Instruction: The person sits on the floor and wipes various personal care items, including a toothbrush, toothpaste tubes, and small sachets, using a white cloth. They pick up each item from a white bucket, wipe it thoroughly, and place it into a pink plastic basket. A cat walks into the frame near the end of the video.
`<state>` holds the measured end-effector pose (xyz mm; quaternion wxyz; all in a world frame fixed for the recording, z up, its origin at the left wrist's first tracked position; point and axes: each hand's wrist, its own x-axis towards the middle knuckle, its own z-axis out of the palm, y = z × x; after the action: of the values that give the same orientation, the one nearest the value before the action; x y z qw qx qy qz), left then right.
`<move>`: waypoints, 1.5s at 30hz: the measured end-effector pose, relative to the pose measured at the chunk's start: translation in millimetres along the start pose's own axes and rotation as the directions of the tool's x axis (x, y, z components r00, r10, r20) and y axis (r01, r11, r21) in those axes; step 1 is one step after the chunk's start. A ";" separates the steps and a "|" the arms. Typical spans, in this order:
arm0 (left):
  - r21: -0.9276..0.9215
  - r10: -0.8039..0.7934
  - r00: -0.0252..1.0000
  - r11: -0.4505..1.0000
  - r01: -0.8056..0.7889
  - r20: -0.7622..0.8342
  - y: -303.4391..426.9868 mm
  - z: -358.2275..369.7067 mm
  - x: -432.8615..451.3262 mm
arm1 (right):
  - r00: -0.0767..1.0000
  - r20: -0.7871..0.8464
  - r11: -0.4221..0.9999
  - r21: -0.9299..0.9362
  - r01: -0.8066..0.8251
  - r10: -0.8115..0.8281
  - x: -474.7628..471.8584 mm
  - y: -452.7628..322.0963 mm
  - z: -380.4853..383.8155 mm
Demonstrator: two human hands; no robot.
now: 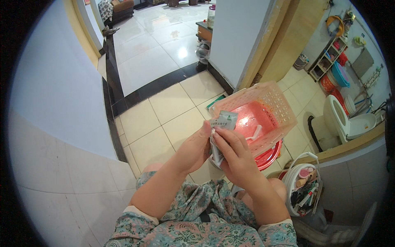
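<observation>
Both hands meet in front of me around a grey-and-white printed packet (227,121), which bears writing. My left hand (197,148) grips its left side, thumb pointing up. My right hand (236,151) pinches the packet with bent fingers, and a crumpled white part hangs between the two palms. Much of the packet is hidden by the fingers. Just beyond the hands stands a pale pink perforated plastic basket (277,105) with a red inside bottom. In it lies a small white plastic piece (255,132). A red basin (268,157) shows under the basket.
On my right a white bucket (288,197) holds tubes, brushes and other small items. A green box (216,101) lies by the basket's far left corner. Past the doorway are a white toilet (338,115) and a rack (328,58). A tiled wall (71,173) runs along my left.
</observation>
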<state>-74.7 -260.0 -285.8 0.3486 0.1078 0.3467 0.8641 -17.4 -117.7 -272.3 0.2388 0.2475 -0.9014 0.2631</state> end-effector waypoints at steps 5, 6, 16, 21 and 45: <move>-0.130 0.033 0.996 0.991 -0.022 0.088 0.7 9.4 -2.7 | 0.854 0.029 0.562 0.741 -0.367 0.519 -14.0 -5.3 -0.3; -0.135 0.027 0.994 0.991 -0.013 0.104 1.3 9.2 -1.6 | 0.810 0.042 0.388 0.863 -0.325 0.585 -13.4 -3.8 -0.1; -0.131 0.123 0.992 0.983 -0.125 -0.029 -11.8 6.9 8.4 | 0.552 0.052 0.027 0.990 -0.135 0.832 -3.1 9.8 2.0; 0.086 0.232 0.965 0.971 -0.223 -0.123 -14.8 4.2 9.3 | 0.477 -0.193 0.233 0.972 -0.025 0.857 -2.8 23.4 -7.9; 0.872 0.176 0.936 0.343 -0.350 0.306 -13.2 7.8 3.5 | 0.777 -0.121 0.708 0.516 -0.483 0.618 7.8 6.2 -17.2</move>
<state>-67.0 -246.8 -289.2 0.1130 0.4036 0.7134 0.5616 -21.8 -105.4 -257.2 0.2101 -0.0276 -0.8013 0.5595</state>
